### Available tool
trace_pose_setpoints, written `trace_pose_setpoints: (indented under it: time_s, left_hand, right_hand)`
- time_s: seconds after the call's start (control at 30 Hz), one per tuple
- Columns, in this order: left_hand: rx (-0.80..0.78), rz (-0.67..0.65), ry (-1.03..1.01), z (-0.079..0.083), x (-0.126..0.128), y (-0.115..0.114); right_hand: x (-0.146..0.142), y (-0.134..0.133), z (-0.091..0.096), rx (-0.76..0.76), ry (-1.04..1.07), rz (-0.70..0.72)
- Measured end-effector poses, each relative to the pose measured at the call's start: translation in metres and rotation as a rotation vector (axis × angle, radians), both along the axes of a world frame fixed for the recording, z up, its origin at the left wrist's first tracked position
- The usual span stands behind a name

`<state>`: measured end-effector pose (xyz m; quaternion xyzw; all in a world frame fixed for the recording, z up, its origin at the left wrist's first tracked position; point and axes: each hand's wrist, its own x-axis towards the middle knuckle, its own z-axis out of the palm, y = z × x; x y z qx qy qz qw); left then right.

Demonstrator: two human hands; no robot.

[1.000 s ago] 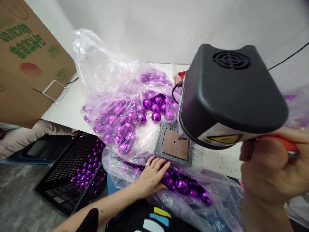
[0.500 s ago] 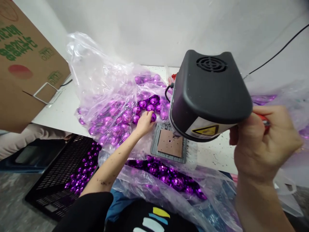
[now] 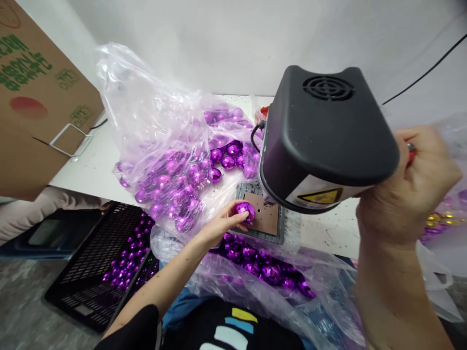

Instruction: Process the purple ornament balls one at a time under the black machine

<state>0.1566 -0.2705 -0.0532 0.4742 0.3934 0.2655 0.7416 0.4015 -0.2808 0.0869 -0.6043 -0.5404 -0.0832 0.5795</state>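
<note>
Between the thumb and fingers of my left hand (image 3: 226,219) is a shiny purple faceted ball (image 3: 245,213). Hand and ball are over the near left part of a brown square pad (image 3: 265,217) with a small hole, which lies on a grey slotted base plate (image 3: 276,237). A black machine head (image 3: 328,131) with a round vent and a yellow warning label stands over the plate's right side. At its right, my right hand (image 3: 412,180) is closed round a handle, of which only a bit of red and a metal end show.
Clear plastic bags of purple balls lie on the white table (image 3: 78,175) and across my lap (image 3: 270,274). A black crate (image 3: 87,277) with more purple balls stands on the floor at left. A cardboard box (image 3: 47,107) is at far left, above another person's leg (image 3: 47,206).
My left hand has drawn a purple ball out of the bag pile and brought it nearer, over the pad. My right hand has risen slightly with the handle.
</note>
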Motion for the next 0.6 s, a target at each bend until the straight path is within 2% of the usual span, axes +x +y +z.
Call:
trace_pose_setpoints:
  time_s: [0.07,0.27,0.43,0.6]
  left_hand:
    - [0.09,0.036,0.104,-0.006,0.008,0.002]
    - [0.534,0.128,0.443,-0.021,0.025,0.005]
    - [0.779,0.109,0.496,-0.034,0.036,0.007]
    - [1.031,0.032,0.545,-0.038,0.046,0.002]
  right_hand:
    - [0.001,-0.001,0.0,-0.024,0.017,0.004]
    - [0.002,-0.001,-0.001,-0.049,0.041,-0.007]
    - [0.001,-0.002,0.0,-0.063,0.049,0.0]
    - [0.001,-0.003,0.0,-0.079,0.056,0.012]
